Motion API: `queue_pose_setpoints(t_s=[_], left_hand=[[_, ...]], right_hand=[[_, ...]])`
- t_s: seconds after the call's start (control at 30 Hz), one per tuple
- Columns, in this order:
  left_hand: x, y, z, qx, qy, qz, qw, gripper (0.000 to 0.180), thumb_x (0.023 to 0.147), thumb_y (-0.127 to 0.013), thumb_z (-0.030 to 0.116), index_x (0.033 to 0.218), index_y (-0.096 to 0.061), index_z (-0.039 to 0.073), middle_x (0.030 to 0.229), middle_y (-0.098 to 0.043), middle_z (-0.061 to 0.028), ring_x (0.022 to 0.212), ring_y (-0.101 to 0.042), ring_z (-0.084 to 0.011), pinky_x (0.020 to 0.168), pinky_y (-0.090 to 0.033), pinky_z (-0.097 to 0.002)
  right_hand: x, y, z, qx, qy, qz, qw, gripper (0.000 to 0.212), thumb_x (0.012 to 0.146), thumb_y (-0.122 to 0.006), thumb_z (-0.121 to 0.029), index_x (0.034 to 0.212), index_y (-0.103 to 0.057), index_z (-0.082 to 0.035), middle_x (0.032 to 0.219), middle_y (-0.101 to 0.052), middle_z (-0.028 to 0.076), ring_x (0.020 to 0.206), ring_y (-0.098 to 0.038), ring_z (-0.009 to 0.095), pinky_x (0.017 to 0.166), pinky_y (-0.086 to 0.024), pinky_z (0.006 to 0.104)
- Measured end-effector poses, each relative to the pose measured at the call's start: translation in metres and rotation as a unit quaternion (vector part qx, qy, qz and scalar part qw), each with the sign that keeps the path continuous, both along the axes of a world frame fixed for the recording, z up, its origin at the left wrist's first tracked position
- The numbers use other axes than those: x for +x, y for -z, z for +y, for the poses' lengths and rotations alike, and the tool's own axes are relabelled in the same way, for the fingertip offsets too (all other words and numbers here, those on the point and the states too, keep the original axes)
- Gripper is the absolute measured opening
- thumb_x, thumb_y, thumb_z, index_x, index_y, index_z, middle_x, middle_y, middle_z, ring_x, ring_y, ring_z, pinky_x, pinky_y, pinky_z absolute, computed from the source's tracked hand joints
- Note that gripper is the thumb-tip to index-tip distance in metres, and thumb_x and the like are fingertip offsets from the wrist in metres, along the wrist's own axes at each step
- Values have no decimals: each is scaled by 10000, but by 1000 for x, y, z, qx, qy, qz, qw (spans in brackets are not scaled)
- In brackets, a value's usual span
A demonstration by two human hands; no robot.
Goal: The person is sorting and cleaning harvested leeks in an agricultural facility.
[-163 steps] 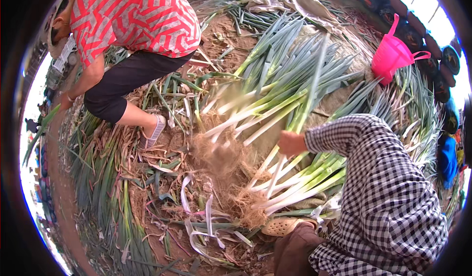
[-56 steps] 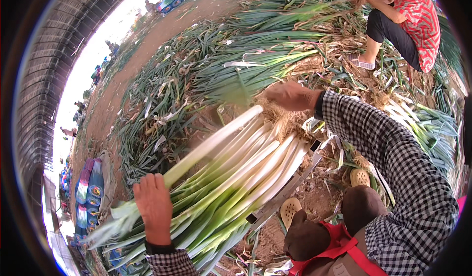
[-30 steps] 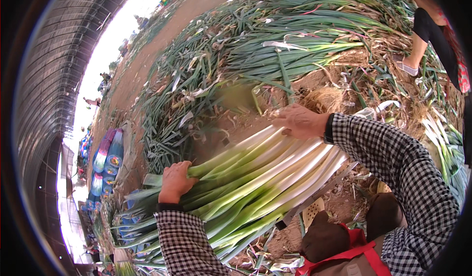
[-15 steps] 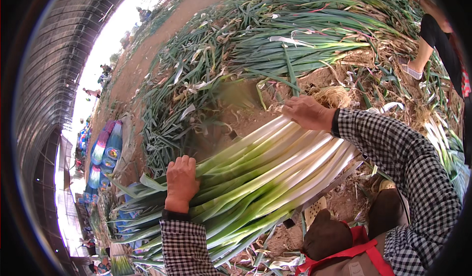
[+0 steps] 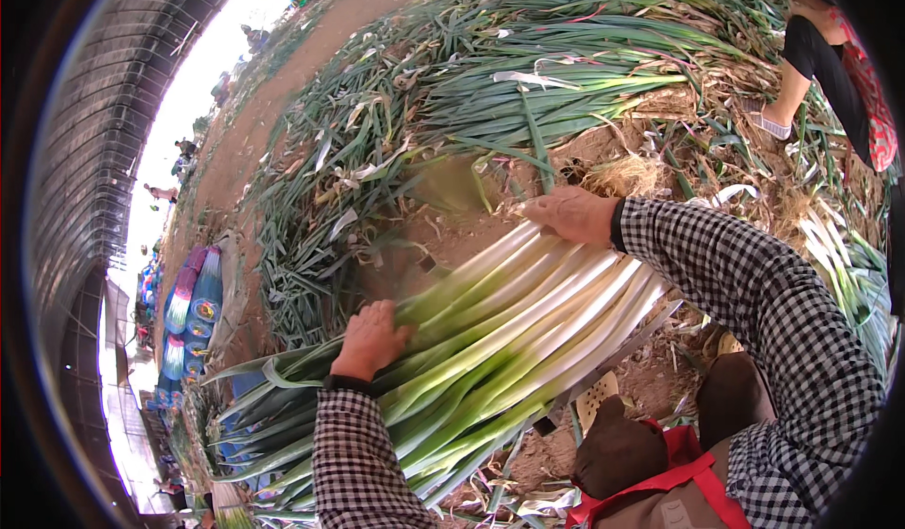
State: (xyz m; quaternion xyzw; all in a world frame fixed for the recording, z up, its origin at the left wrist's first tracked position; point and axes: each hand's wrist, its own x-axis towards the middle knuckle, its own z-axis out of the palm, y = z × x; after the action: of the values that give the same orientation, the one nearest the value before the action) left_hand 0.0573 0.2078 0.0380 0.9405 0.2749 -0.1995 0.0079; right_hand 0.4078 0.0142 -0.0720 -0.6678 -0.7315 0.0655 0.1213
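A broad row of long green onions point(image 5: 500, 340) lies in front of me, white stalks to the right and green leaves to the left. My left hand point(image 5: 372, 338) is closed over the far edge of the row, where the stalks turn green. Its thumb is mostly hidden. At the far white ends, my right hand point(image 5: 570, 215) has its fingers together and bent down on the outermost stalks. A grey metal edge point(image 5: 627, 345) shows under the near side of the row.
Beyond lies a large heap of green onions point(image 5: 556, 67) with loose leaves and dirt. Another bundle point(image 5: 834, 256) rests at the right. A person's leg point(image 5: 792, 86) is at the far right. Wrapped blue bundles point(image 5: 205, 298) are stacked at the left. My knees point(image 5: 627, 454) are close below.
My left hand has shifted slightly right and tilted along the row's far edge. My right hand's fingers look straighter on the white ends. The whole view has moved slightly.
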Motion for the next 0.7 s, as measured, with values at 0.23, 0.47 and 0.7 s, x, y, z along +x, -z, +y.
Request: queue_pose_setpoints(t_s=[0.23,0.47,0.7], left_hand=[[-3,3,-3,-17,-33,10,999,525,940,-550,489,1150,-593,10,1160,-637,-215,1103,-587,-395,967,-440,-491],[-62,-65,24,-28,-205,139,969,582,990,-341,533,1263,-604,92,1244,-645,-192,1205,-568,-368,1021,-405,-477],[-175,-22,14,180,-55,-48,981,211,917,-442,173,1023,-618,126,967,-672,-113,948,-634,-315,845,-460,-470]], right_hand=[[4,10,10,-49,-40,83,995,356,1000,-533,-331,1146,-561,-8,985,-635,190,898,-630,379,817,-488,487],[3,-6,2,-135,-24,137,981,342,1002,-530,-324,1111,-576,-3,1047,-599,200,997,-601,377,889,-464,471],[-7,-6,2,-105,-30,130,985,345,1003,-529,-321,1111,-574,3,1057,-590,203,986,-592,372,892,-459,466]])
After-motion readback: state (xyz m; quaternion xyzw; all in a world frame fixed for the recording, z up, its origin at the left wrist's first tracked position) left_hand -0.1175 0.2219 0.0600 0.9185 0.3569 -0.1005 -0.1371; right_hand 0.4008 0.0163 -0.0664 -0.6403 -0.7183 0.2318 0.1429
